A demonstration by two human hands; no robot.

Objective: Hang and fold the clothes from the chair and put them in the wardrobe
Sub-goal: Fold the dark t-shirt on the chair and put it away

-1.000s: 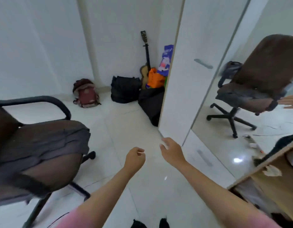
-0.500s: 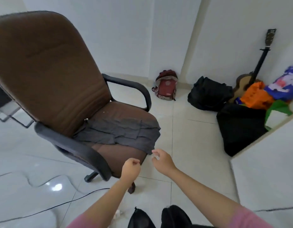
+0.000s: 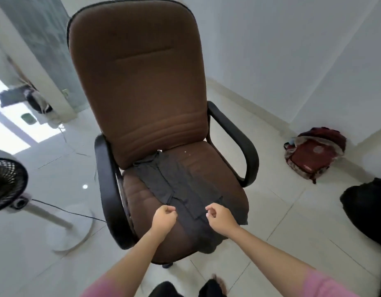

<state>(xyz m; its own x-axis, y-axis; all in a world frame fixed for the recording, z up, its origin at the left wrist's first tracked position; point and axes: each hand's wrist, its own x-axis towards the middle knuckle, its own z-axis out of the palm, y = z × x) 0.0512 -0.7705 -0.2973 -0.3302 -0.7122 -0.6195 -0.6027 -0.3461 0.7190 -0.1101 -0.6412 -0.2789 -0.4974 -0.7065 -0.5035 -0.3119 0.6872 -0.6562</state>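
Dark grey cloth lies spread flat on the seat of a brown chair. It runs from the back of the seat to the front edge, and one corner hangs over the front right side.

Both hands are above the front end of the cloth. The left hand has its fingers curled into a fist, and the right hand has its fingers curled in too. I cannot tell if either hand is pinching the cloth or just hovering over it.

The chair has black arm rests on both sides. A black fan stands on the white tile floor to the left, with a thin cord trailing from it. A red backpack sits by the wall on the right. A black bag is at the right edge.
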